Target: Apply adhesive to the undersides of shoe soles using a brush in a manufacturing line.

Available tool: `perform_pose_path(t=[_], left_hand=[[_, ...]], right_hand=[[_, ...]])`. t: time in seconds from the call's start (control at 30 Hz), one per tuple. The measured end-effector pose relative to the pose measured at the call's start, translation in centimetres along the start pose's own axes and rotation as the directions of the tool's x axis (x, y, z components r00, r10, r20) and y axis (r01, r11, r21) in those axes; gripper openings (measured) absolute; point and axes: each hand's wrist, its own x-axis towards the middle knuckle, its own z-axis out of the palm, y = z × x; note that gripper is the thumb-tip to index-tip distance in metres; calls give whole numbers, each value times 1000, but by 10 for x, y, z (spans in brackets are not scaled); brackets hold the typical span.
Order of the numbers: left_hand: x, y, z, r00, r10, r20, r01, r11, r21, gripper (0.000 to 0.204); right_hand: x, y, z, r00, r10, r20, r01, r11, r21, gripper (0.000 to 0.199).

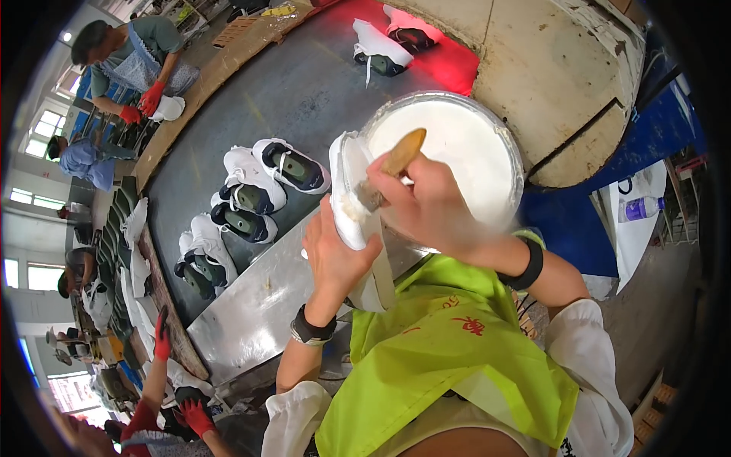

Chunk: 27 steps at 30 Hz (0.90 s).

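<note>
My left hand is wrapped round a white shoe, holding it up beside a round tub. White liquid fills much of the tub. Over the tub's near side, my right hand grips a brush by its yellowish wooden handle. The brush's bristles touch the shoe's underside, where a pale, wet-looking smear shows. Slight blur covers my right wrist. A pale strip extends below the shoe; what it is I cannot tell.
Several white shoes with dark green insides lie left of my hands on a dark conveyor belt. A bare metal sheet borders it. Two shoes sit near red light. Red-gloved co-workers stand across the belt. A purple bottle is at right.
</note>
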Motion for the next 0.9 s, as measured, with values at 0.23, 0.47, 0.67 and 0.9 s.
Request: perform_pose_path(t=[0.23, 0.47, 0.67, 0.9], left_hand=[[-10, -3, -2, 972, 170, -165, -137, 972, 192, 82], [-3, 0, -11, 995, 92, -36, -85, 983, 161, 93], [-2, 6, -41, 981, 14, 193, 76, 890, -450, 72], [-16, 3, -61, 911, -109, 398, 390, 545, -742, 64]], right_hand=[[33, -8, 3, 995, 82, -52, -77, 993, 92, 14], [12, -11, -12, 977, -15, 212, 36, 995, -95, 17], [41, 2, -28, 992, -51, 114, 69, 985, -155, 17], [3, 25, -4, 853, -519, 47, 516, 828, -217, 6]])
